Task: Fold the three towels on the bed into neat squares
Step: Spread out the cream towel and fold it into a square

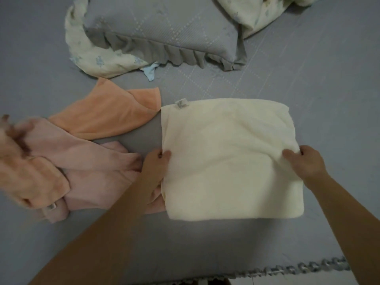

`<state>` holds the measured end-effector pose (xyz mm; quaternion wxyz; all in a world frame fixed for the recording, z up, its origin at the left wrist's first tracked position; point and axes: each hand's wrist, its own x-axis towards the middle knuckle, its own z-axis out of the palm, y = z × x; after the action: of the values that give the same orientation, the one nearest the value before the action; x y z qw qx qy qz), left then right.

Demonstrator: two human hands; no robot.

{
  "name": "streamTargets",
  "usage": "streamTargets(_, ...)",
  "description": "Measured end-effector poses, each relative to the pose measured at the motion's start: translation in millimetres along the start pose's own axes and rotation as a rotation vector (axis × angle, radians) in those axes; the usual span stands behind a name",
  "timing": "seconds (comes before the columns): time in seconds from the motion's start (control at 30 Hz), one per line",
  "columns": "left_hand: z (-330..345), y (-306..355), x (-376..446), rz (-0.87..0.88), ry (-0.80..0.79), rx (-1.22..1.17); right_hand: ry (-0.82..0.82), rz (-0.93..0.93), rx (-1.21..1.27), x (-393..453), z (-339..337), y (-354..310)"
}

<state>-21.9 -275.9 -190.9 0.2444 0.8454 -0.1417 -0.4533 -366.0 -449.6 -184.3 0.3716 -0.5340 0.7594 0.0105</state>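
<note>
A cream towel (228,161) lies folded into a rough square on the grey bed (308,83), a small label at its far left corner. My left hand (157,167) grips its left edge, thumb on top. My right hand (306,162) pinches a fold near its right edge. To the left, an orange towel (107,118) and a pink towel (88,167) lie loose and crumpled, overlapping each other. The pink towel reaches under the cream towel's left side.
A grey frilled pillow (164,31) lies at the back, with pale floral bedding (92,56) beside and behind it. The bed's trimmed front edge (298,270) runs along the bottom right. A blurred orange shape (24,171) at the far left covers part of the towels.
</note>
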Motion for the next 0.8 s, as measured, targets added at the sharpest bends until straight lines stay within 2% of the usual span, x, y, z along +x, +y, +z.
streamTargets(0.07,-1,-16,-9,-0.039,0.023,-0.109,0.006,0.014,0.019,-3,0,4)
streamTargets(0.13,-1,-26,-15,-0.089,-0.111,-0.192,0.003,0.02,0.032,-6,1,10)
streamTargets(0.23,-2,-32,-25,-0.152,-0.335,-0.132,-0.019,0.032,0.031,-20,4,28)
streamTargets(0.37,-6,-49,-54,-0.206,-0.499,-0.07,-0.114,0.177,0.031,-54,11,58)
streamTargets(0.5,-4,-77,-102,-0.042,-0.375,0.063,-0.249,0.218,0.023,-79,9,91)
streamTargets(0.6,-7,-84,-121,0.076,-0.206,-0.061,-0.111,0.085,0.008,-79,1,84)
streamTargets(0.7,-8,-91,-134,-0.093,-0.149,-0.104,0.133,-0.042,0.099,-80,-16,73)
streamTargets(0.77,29,-122,-183,-0.149,-0.161,-0.108,0.23,-0.189,0.172,-100,-41,112)
streamTargets(0.8,35,-129,-183,-0.144,-0.177,-0.087,0.267,-0.196,0.211,-95,-44,121)
